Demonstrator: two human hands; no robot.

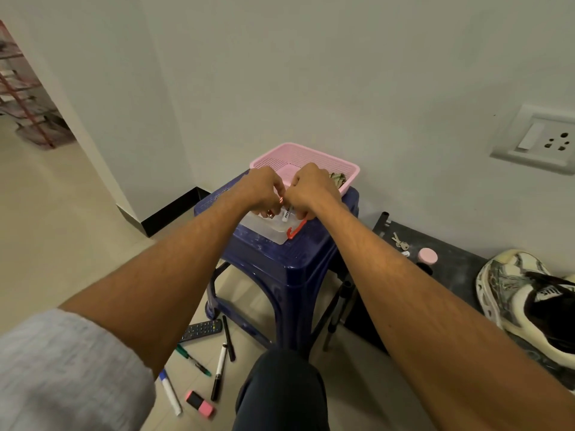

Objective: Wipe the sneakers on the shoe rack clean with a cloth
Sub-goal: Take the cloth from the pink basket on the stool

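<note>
A: Where is the sneaker?

B: It lies on the dark shoe rack at the far right, low against the wall. Its long axis runs roughly from the wall back toward the person, and the near end is cut off by the frame edge.

A: And the hands?

B: Both are well away from it, up and to the left. They meet over a clear box on the blue stool that serves as a worktop. The right hand is curled, with its fingertips seeming to pinch a white labelled tube. The left hand is curled too, but what it has hold of cannot be told.

A: Which hand is nearer the shoe?

B: The right, clearly, since the rack sits on that arm's side. A reach would probably swing right and down, coming at the sneaker across its length.

A: Is there any cloth?

B: Neither hand shows one. Something green and crumpled lies in the pink basket just behind the hands, though whether it is cloth is unclear. By the look of things, wiping has not begun.
</note>
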